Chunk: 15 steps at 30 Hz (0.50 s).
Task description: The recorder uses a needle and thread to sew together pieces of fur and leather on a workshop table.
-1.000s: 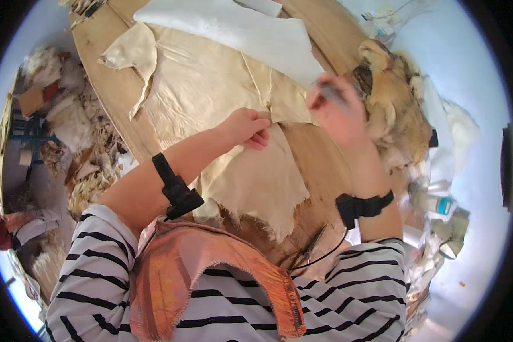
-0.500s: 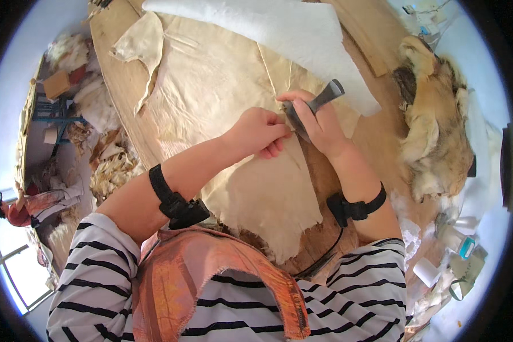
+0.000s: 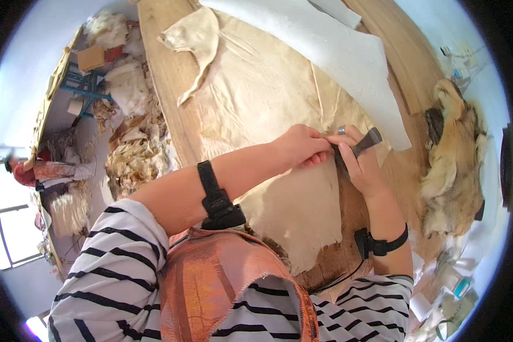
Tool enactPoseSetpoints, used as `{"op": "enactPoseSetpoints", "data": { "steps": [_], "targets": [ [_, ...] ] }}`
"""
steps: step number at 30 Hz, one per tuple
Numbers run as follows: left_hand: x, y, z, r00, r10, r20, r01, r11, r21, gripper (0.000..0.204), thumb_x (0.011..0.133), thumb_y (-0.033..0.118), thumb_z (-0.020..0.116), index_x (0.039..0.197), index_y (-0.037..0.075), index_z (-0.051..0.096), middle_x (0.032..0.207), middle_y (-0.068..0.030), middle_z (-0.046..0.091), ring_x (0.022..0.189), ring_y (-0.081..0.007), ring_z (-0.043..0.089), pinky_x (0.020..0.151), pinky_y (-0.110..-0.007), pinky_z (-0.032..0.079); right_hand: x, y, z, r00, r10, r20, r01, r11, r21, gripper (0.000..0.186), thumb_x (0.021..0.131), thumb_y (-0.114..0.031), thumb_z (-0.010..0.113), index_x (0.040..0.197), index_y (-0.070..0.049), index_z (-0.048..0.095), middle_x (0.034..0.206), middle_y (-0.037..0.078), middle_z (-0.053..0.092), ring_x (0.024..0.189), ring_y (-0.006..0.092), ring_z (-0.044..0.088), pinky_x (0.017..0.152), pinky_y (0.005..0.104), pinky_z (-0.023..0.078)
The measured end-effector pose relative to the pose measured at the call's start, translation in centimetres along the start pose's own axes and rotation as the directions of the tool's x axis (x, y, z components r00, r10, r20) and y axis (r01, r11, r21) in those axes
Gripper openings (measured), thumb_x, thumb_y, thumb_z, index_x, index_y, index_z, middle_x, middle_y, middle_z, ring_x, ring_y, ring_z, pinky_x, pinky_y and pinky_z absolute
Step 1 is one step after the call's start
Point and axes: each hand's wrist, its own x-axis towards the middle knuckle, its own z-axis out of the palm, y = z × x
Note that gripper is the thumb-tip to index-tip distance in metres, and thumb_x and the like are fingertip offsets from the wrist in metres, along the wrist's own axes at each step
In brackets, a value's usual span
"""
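A large cream-coloured hide [image 3: 268, 85] lies spread on the wooden table, its lower flap hanging toward me. My left hand [image 3: 305, 147] is closed, with thumb and fingers pinching the hide at a seam or cut edge. Touching it on the right, my right hand [image 3: 363, 166] is wrapped round a dark metal tool [image 3: 370, 140]. The tool's flared flat end sticks out past the fingers to the upper right. Its working edge, against the hide beside my left fingertips, is mostly hidden. A ring-like metal band [image 3: 341, 130] shows at a right finger.
A white sheet [image 3: 347, 48] overlaps the hide's far right side. On the right of the wooden table [image 3: 174, 85] lies a tan fur pelt [image 3: 453, 165]. More pelts [image 3: 137, 159] are heaped at the left. Another person [image 3: 45, 168] stands at far left. Rolls and bags sit lower right.
The view has shifted, so the scene sits farther right and lower in the picture. Both hands stay together at the hide's edge; the tool shows less between them.
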Motion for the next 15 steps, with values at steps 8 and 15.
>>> {"op": "enactPoseSetpoints", "data": {
  "steps": [8,15],
  "targets": [
    [-2.2,-0.1,0.7,0.914,0.119,0.388,-0.162,0.984,0.08,0.015,0.094,0.021,0.067,0.093,0.007,0.072,0.074,0.0022,0.062,0.064,-0.0077,0.056,0.062,-0.024,0.047,2.3,-0.6,0.4,0.997,0.066,0.042,-0.061,0.991,-0.116,0.028,0.101,-0.018,0.049,0.115,-0.005,0.07,0.09,0.014,0.059,0.089,0.035,0.059,0.083,0.0425,0.046],
    [-6.8,-3.6,0.6,0.692,0.459,0.557,-0.707,0.271,0.654,0.036,0.082,0.027,0.078,0.108,0.006,0.065,0.104,-0.0061,0.062,0.097,-0.0245,0.06,0.086,-0.037,0.05,1.3,-2.6,-1.1,0.95,0.312,0.019,-0.301,0.897,0.324,0.04,0.106,-0.027,0.04,0.117,-0.002,0.069,0.106,0.005,0.067,0.098,0.0162,0.056,0.092,0.0311,0.043]
  ]
}}
